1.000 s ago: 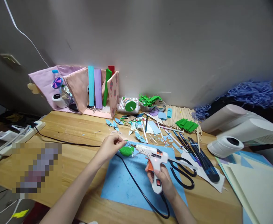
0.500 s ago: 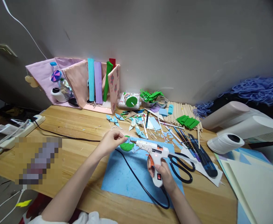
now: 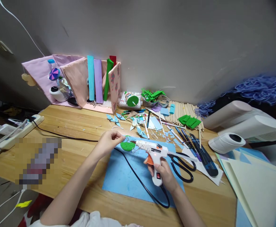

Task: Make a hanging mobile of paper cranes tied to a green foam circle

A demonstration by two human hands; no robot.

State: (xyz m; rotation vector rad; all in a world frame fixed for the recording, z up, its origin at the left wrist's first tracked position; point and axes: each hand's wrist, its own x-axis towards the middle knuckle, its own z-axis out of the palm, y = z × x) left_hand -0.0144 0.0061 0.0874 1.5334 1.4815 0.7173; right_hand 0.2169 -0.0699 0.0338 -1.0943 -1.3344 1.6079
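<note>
My right hand [image 3: 162, 174] grips the handle of a white hot glue gun [image 3: 152, 150] with an orange trigger, its nozzle pointing left at a green disc [image 3: 127, 146] on the blue mat [image 3: 126, 179]. My left hand [image 3: 108, 142] pinches a small light-blue paper piece [image 3: 126, 138] just above the disc, right by the nozzle tip. The gun's black cord [image 3: 138, 179] runs across the mat toward me.
Black scissors [image 3: 181, 167], pens and a craft knife [image 3: 202, 157] lie right of the gun. Paper cranes [image 3: 115, 119], wooden sticks [image 3: 185, 110], green strips and a pink organiser [image 3: 81, 85] fill the back. A power strip [image 3: 17, 132] sits at left, paper rolls [image 3: 227, 142] at right.
The view has shifted slightly; both hands and the glue gun sit a little higher and further left. The left hand keeps pinching the paper piece by the nozzle.
</note>
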